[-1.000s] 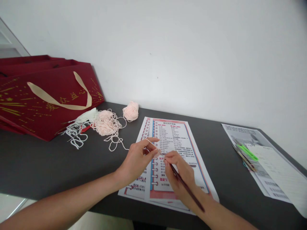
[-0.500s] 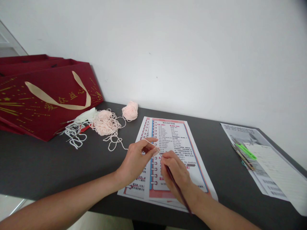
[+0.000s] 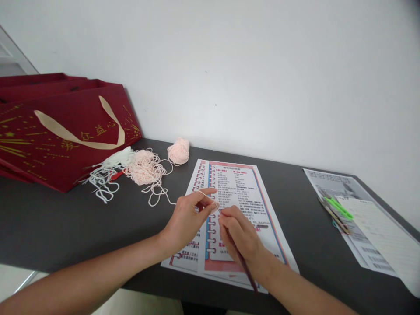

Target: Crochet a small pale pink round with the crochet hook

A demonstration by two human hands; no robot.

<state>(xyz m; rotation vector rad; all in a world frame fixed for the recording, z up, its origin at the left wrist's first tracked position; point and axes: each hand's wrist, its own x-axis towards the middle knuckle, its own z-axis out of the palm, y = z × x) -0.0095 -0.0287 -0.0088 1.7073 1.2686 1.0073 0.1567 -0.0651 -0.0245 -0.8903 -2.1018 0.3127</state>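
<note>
The crochet hook (image 3: 242,261) is long and thin, with a dark red-brown handle and a thin metal end. It slants in the right hand (image 3: 243,234), its metal end pointing up and left, close to the fingers of the left hand (image 3: 187,216) (the very tip is too small to see well). The yarn (image 3: 144,168) is soft, pale pink. Much of it sits in a loose, loopy heap on the tabletop (image 3: 131,227). One wiggly strand runs from there to the left hand, and some yarn crosses its pointing finger.
</note>
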